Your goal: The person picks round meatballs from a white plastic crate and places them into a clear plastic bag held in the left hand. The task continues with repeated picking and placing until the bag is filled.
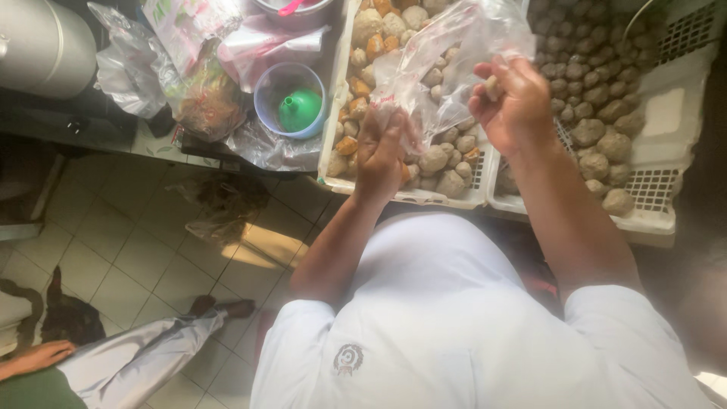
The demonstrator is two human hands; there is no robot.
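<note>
My left hand (381, 149) pinches the edge of a clear plastic bag (447, 60) and holds it above a white perforated tray (454, 198) of pale meatballs (434, 159) and orange-brown fried pieces (347, 145). My right hand (511, 102) is raised at the bag's other side, fingers closed around a small pale meatball (494, 87). A second white tray (651, 182) to the right holds darker grey-brown meatballs (598, 136).
A blue cup with a green funnel (291, 102) stands left of the trays, among clear bags (204, 91) of food and a steel pot (45, 45). Below lies tiled floor (136, 257). Another person's leg (144, 356) and hand (38, 356) show at lower left.
</note>
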